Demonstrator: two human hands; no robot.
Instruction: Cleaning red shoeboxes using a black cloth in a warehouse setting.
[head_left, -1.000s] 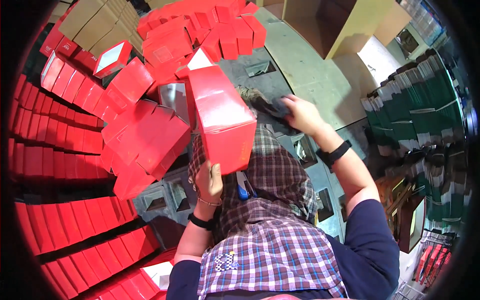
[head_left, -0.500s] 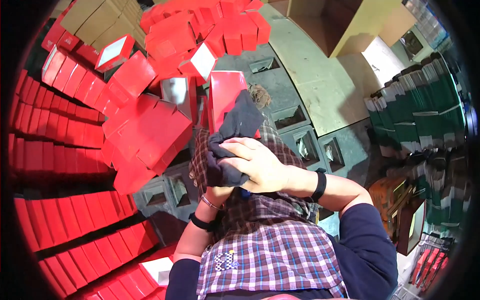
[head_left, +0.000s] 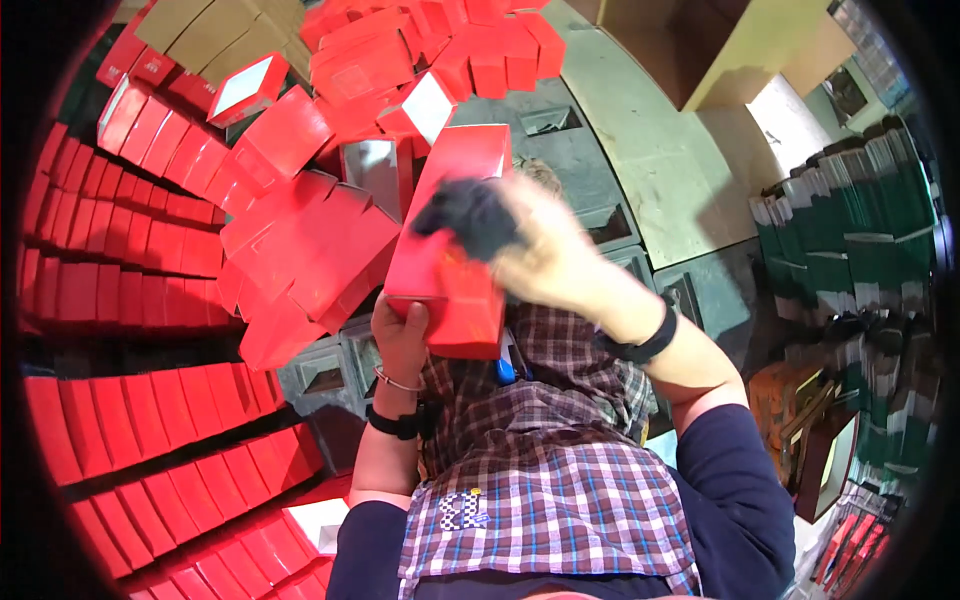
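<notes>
Rows of red boxes (head_left: 110, 240) fill the left; the left hand (head_left: 402, 335) grips a red box (head_left: 450, 240) from below, raised at centre; the blurred right hand (head_left: 545, 250) presses a dark cloth (head_left: 468, 215) on it

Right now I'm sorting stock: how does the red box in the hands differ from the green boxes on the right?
The red box is held up by the left hand; the green boxes stand packed in rows. The right hand presses a dark cloth on the red one; nothing touches the green ones.
</notes>
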